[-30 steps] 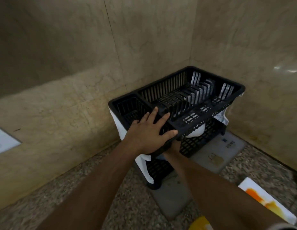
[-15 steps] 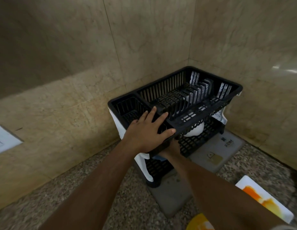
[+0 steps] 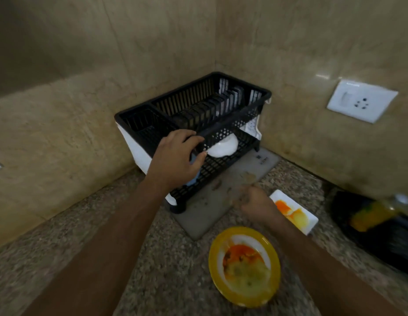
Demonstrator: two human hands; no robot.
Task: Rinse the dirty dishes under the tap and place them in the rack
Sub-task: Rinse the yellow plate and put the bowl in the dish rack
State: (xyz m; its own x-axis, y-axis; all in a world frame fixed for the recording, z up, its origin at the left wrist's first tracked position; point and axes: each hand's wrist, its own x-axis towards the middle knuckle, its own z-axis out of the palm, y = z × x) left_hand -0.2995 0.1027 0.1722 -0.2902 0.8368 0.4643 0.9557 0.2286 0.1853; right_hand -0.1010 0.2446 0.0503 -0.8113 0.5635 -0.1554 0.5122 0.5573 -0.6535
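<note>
A black two-tier dish rack (image 3: 241, 87) with white sides stands in the wall corner. My left hand (image 3: 178, 156) grips the front rim of its upper tier, fingers above and thumb below. A white bowl (image 3: 223, 147) lies upside down on the lower tier, and something blue (image 3: 191, 180) shows under my left hand. My right hand (image 3: 255, 202) is blurred above the counter in front of the rack, fingers curled, with nothing visible in it. A dirty yellow plate (image 3: 244, 265) and a stained white rectangular dish (image 3: 294, 213) lie on the counter near it.
A grey mat (image 3: 207, 213) lies under the rack on the speckled stone counter (image 3: 153, 258). A black pan (image 3: 381, 242) holding something yellow sits at the right edge. A white wall socket (image 3: 361, 103) is on the right wall. No tap or sink shows.
My right hand has come out from the rack's lower tier and drawn back over the counter. My left hand slid from the rack's top to its front rim. The view has pulled back.
</note>
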